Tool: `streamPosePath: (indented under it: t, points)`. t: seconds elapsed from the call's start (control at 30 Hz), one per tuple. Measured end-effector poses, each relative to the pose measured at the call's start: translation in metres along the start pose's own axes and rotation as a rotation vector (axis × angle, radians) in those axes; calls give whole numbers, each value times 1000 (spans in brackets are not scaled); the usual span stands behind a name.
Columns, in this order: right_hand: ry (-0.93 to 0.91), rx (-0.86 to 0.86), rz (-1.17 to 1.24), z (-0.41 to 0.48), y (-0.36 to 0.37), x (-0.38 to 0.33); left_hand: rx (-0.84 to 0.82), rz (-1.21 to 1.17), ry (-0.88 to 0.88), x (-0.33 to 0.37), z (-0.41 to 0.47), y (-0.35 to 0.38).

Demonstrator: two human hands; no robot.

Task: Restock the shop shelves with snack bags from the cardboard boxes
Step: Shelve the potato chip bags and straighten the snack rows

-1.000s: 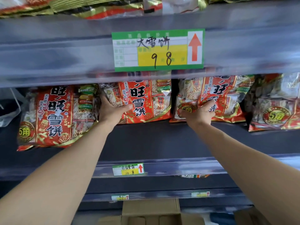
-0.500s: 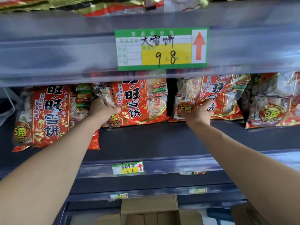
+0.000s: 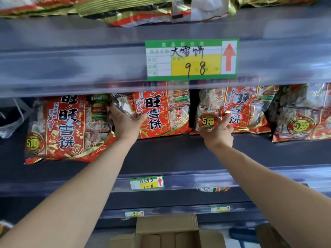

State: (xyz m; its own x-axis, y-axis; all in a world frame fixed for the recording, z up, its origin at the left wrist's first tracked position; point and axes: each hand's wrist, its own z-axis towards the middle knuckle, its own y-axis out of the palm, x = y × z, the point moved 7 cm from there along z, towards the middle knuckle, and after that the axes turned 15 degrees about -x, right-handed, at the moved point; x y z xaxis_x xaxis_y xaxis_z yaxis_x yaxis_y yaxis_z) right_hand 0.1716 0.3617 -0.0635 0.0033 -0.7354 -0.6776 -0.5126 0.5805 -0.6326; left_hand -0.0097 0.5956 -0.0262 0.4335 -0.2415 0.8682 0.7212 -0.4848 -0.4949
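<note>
Left hand (image 3: 123,122) grips the left edge of the middle snack bag (image 3: 161,113), right hand (image 3: 217,131) pinches the neighbouring bag (image 3: 241,108) at its lower corner, both upright on the shelf (image 3: 170,153); risk: released unsupported, either could slump forward.

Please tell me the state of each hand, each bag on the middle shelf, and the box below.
Left hand: grips the left edge of the second bag.
Right hand: holds the lower left corner of the third bag.
Left bag: standing, face forward, untouched.
Second bag: standing, held.
Third bag: standing, held.
Right bag: standing, untouched.
Box: open.
</note>
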Motion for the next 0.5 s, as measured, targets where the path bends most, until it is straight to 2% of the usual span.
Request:
streamPosePath:
  t: [0.17, 0.27, 0.37, 0.43, 0.5]
  points:
    - [-56, 56, -132, -23, -4, -12, -46, 90, 4, 1, -16, -4]
    - [-220, -37, -187, -43, 14, -39, -63, 95, 18, 1, -28, -16]
    - [-357, -152, -246, -63, 39, -70, 45, 239, 28, -1, -42, -46]
    - [-394, -214, -242, -76, 56, -85, 157, 345, -67, -14, -50, -74]
    - [-429, -283, -227, -89, 76, -98, 200, 297, -267, -38, -58, -99]
